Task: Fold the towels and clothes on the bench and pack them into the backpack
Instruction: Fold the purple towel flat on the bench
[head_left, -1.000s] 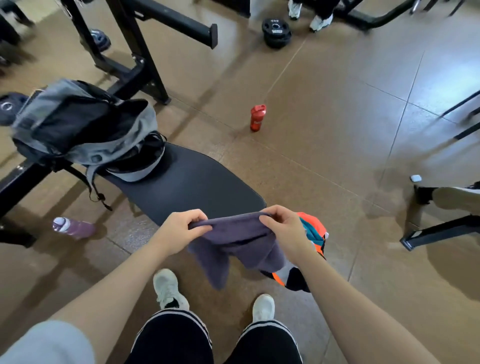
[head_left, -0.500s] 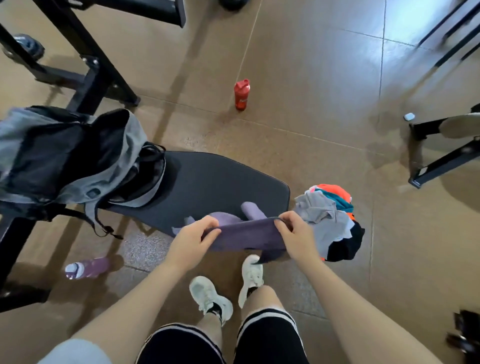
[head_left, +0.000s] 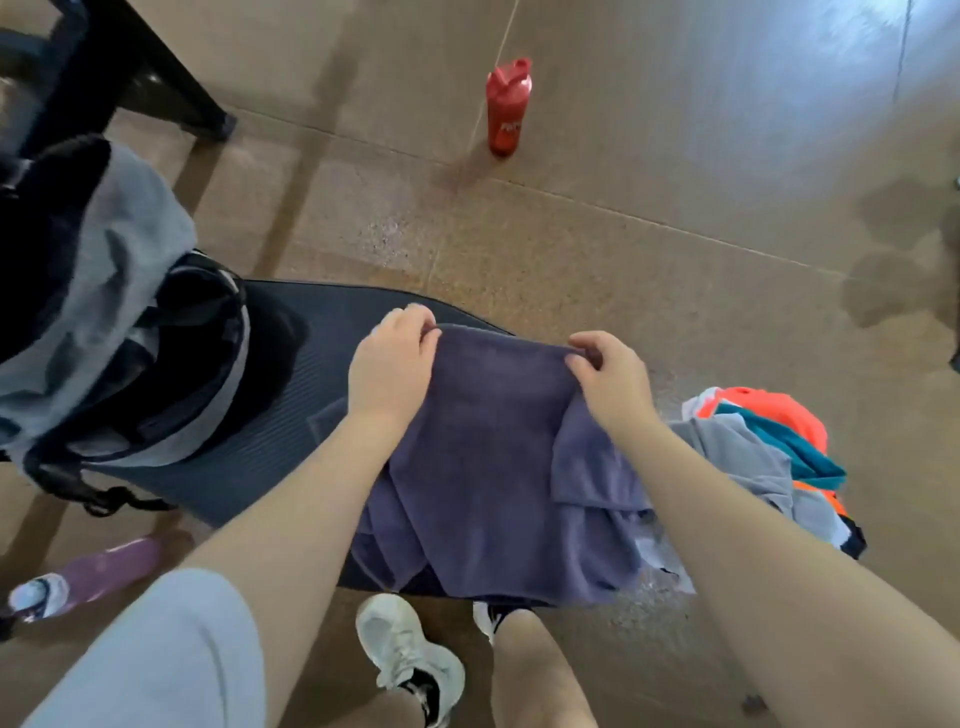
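A purple towel (head_left: 488, 457) lies spread over the near end of the black padded bench (head_left: 311, 374). My left hand (head_left: 392, 364) pinches the towel's far left corner and my right hand (head_left: 610, 379) pinches its far right corner, both pressed down near the bench's far edge. The towel's near part is bunched and hangs over the bench's front. A grey and black backpack (head_left: 119, 332) sits open on the bench's left end. A heap of clothes (head_left: 769, 457), grey, teal and orange, lies at the bench's right end.
A red bottle (head_left: 508, 106) stands on the brown floor beyond the bench. A purple bottle (head_left: 88, 574) lies on the floor at the lower left. A black equipment frame (head_left: 130, 67) crosses the upper left. My white shoes (head_left: 410, 660) are below the bench.
Both hands carried the towel from in front of the bench up and forward, and now hold it spread flat on the pad. The camera has tipped further down and moved closer.
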